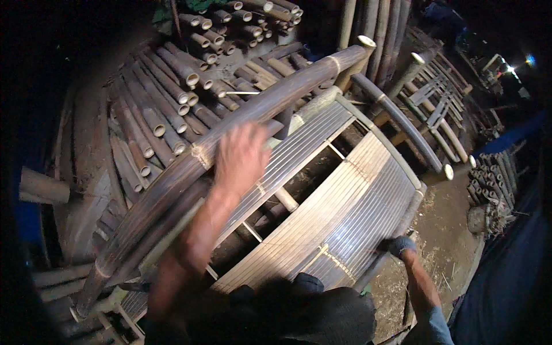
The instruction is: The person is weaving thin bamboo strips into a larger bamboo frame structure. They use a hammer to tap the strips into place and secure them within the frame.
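A bamboo bench (339,195) fills the middle of the view, its seat made of pale and grey slats with an open gap between two slatted sections. My left hand (244,150), bare and blurred, is at the thick dark bamboo back rail (276,95); its fingers are smeared. Beside that hand, a short dark bamboo piece (280,126) sits under the rail. My right hand (401,245) wears a grey glove and is at the seat's front rail (409,214). Its fingers are in shadow, so their grip cannot be made out.
Stacked bamboo poles (167,98) lie behind the bench at the left, with cut ends (253,29) piled further back. A bamboo frame (434,106) stands at the far right, near a bundle of short sticks (491,178). Bare earth floor (443,230) shows at the right.
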Demonstrator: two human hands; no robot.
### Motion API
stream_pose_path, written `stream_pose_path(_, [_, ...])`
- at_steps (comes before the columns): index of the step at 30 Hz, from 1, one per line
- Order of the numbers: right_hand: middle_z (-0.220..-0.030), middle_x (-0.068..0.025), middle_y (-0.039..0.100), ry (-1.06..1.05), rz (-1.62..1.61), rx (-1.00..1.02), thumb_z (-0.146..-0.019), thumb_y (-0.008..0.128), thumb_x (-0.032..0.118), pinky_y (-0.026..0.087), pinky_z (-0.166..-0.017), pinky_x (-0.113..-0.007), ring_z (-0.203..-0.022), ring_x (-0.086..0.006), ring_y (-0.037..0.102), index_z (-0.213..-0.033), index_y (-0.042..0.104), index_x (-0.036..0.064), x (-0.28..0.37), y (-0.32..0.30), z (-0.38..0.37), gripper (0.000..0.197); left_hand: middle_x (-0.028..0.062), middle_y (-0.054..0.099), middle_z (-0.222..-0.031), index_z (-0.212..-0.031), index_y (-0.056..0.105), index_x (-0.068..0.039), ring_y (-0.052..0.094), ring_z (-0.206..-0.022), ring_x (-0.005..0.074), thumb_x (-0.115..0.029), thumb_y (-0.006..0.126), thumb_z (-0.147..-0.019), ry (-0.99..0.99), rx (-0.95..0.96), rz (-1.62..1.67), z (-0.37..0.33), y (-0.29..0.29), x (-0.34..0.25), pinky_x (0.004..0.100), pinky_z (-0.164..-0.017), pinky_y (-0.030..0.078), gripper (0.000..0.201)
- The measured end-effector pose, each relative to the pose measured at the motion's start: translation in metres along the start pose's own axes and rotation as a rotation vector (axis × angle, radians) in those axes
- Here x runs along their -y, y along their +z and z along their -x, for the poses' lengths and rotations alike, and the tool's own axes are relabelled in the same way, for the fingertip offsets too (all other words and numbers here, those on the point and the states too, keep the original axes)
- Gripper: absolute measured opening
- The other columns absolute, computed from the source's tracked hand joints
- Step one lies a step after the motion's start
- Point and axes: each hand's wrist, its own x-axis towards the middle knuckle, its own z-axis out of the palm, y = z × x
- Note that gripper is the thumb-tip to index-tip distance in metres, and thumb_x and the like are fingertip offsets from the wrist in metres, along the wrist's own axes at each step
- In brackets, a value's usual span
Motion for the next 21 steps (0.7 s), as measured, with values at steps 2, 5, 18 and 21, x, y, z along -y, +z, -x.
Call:
stream_pose_path(2, [-0.106, -0.0157, 0.066, 0.427, -0.038, 0.072, -0.077, 0.065, 0.036, 0.053, -0.077, -0.041, -0.094, -0.0335, 0.064, -0.108, 0.066, 0.0101, -0.034, -0.034, 0.007, 0.041, 0.0180, 0.055, -0.116, -0.122, 0.046, -0.003, 0.054, -0.105, 0.0360, -0.025, 0.074, -0.074, -0.139, 0.066, -0.136, -0.030, -0.011, 0.016, 0.0469, -0.088, 0.045, 0.059])
stream_pose_path(5, [-0.109, -0.0188, 0.064, 0.310, -0.109, -0.015, -0.075, 0.064, 0.033, 0.051, -0.082, -0.042, -0.101, -0.0356, 0.061, -0.110, 0.065, 0.0080, -0.038, -0.091, 0.005, 0.043, 0.0204, 0.055, -0.115, -0.127, 0.038, -0.004, 0.054, -0.107, 0.0373, -0.029, 0.077, -0.072, -0.346, 0.349, -0.102, -0.048, -0.012, 0.033, 0.0478, -0.088, 0.045, 0.072])
stream_pose_path(18, [-0.108, -0.0187, 0.061, 0.077, -0.491, -0.639, -0.079, 0.062, 0.030, 0.048, -0.086, -0.043, -0.099, -0.0365, 0.059, -0.108, 0.064, 0.0071, 0.046, -0.146, -0.099, 0.037, 0.0237, 0.053, -0.117, -0.133, 0.034, -0.002, 0.053, -0.110, 0.0396, -0.027, 0.078, -0.070, -0.348, 0.347, -0.030, -0.048, -0.015, 0.032, 0.0488, -0.088, 0.044, 0.081])
stream_pose_path(21, [-0.101, -0.0174, 0.063, 0.064, -0.456, -0.661, -0.079, 0.060, 0.027, 0.050, -0.081, -0.043, -0.094, -0.0347, 0.061, -0.098, 0.067, 0.0073, 0.051, -0.149, -0.147, 0.029, 0.0254, 0.049, -0.123, -0.132, 0.036, 0.000, 0.047, -0.116, 0.0410, -0.021, 0.072, -0.073, -0.358, 0.333, -0.022, -0.049, -0.018, 0.023, 0.0486, -0.095, 0.039, 0.072])
